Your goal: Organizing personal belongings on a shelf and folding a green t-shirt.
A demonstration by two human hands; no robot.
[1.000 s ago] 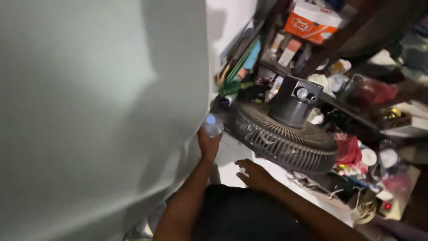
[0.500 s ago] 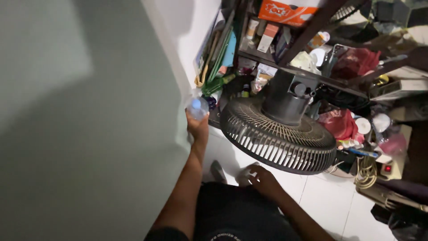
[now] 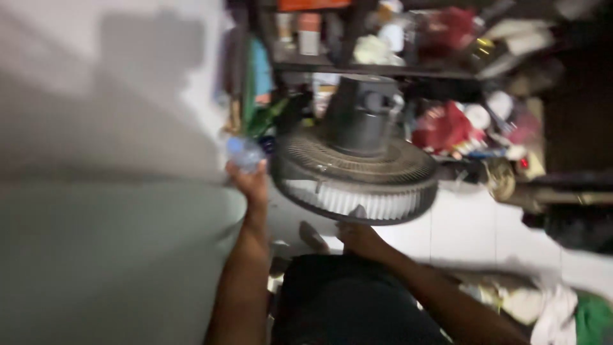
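Note:
The frame is blurred by motion. My left hand (image 3: 251, 182) is raised beside the pale wall and is closed around a small clear plastic bottle (image 3: 243, 153) with a blue cap. A dark round fan (image 3: 357, 167) with a wire grille and a grey motor housing sits just right of that hand. My right hand (image 3: 359, 237) rests low under the fan's front rim, near the grille; whether it grips the rim I cannot tell. My dark shorts fill the bottom middle.
A dark shelf (image 3: 377, 67) packed with boxes, bottles and bags stands behind the fan. The pale wall (image 3: 102, 191) fills the left. White floor tiles (image 3: 472, 230) lie to the right, with crumpled cloth (image 3: 543, 306) at the bottom right.
The view has swung so the fan and shelf sit more centred and upright. My left hand stays up holding the bottle, and my right hand has risen closer to the fan's rim.

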